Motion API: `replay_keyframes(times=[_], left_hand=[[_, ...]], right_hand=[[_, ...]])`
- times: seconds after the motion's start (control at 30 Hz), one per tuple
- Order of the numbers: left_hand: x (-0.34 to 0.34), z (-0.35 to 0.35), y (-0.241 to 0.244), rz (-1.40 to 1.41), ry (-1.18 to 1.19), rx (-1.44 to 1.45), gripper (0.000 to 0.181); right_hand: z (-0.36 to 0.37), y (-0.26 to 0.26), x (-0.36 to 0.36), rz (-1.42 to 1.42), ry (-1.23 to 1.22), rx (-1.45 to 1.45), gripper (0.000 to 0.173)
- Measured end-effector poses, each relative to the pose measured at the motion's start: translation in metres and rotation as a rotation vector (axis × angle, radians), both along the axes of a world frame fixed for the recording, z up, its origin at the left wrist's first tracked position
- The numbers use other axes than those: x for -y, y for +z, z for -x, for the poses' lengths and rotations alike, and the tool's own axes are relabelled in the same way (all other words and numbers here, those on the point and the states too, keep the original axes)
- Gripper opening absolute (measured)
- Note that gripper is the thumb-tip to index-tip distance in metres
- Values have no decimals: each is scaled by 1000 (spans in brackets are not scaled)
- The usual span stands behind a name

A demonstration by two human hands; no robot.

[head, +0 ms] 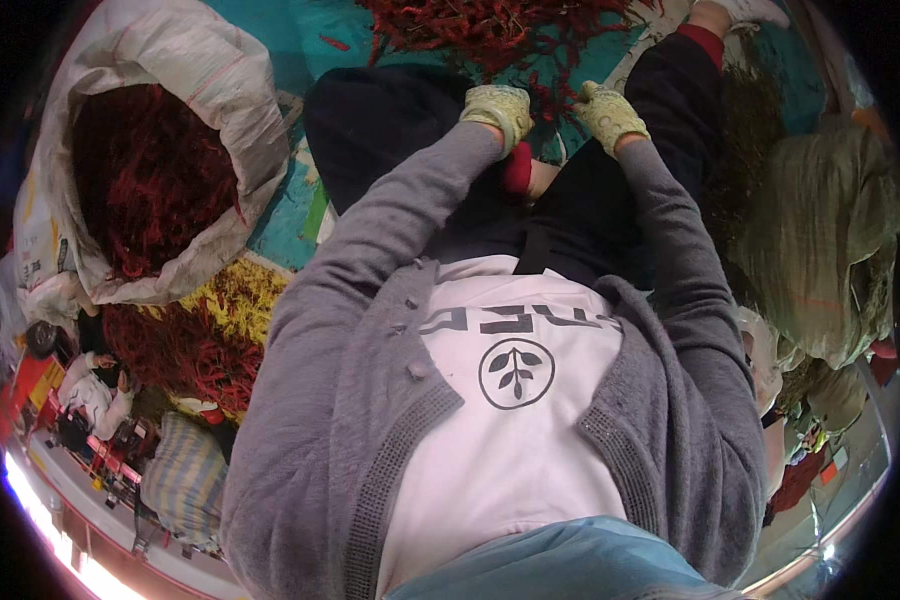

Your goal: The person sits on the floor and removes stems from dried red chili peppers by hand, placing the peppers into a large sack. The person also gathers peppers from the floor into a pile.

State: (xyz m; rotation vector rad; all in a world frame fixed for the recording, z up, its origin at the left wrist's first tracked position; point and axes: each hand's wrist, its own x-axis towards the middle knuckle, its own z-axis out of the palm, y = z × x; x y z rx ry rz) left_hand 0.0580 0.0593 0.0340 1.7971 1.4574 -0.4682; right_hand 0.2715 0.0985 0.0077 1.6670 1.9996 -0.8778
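Note:
My left hand [496, 112], in a pale yellow-green knitted glove, is curled above the dark trousers at the top centre. My right hand [609, 116], in a matching glove, is bent inward, apart from the left. Red dried chili peppers [551, 97] with thin stems lie just beyond and between the hands. A larger heap of red chilies [457, 26] is spread farther out on the teal ground sheet [307, 30]. The fingertips are mostly hidden, so whether either hand holds a pepper cannot be told.
A white woven sack [251, 112] of red chilies stands at left, with red and yellow heaps [232, 300] behind it. Greenish stems [746, 135] and a green woven sack [817, 240] lie at right. A person in pale clothing [94, 397] is at lower left, near a striped sack [184, 480].

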Motion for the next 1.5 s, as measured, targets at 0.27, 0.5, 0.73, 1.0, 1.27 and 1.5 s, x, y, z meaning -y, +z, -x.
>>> replay_keyframes(times=[0.27,0.5,0.73,1.0,1.27,1.5], left_hand=[[-4,-11,-55,131,56,76,38],[-6,26,-19,511,752,866,34],[4,13,-27,343,901,950,43],[12,9,-19,399,915,1393,40],[10,12,-20,436,894,1307,35],[7,18,-30,497,918,1276,32]], right_hand=[[23,-25,6,-23,103,234,70],[12,-43,0,-170,50,162,60],[17,-20,4,-116,-431,-445,53],[32,28,45,254,-791,-1283,39],[34,19,50,-129,-572,-949,41],[30,33,45,27,-979,-1324,31]])
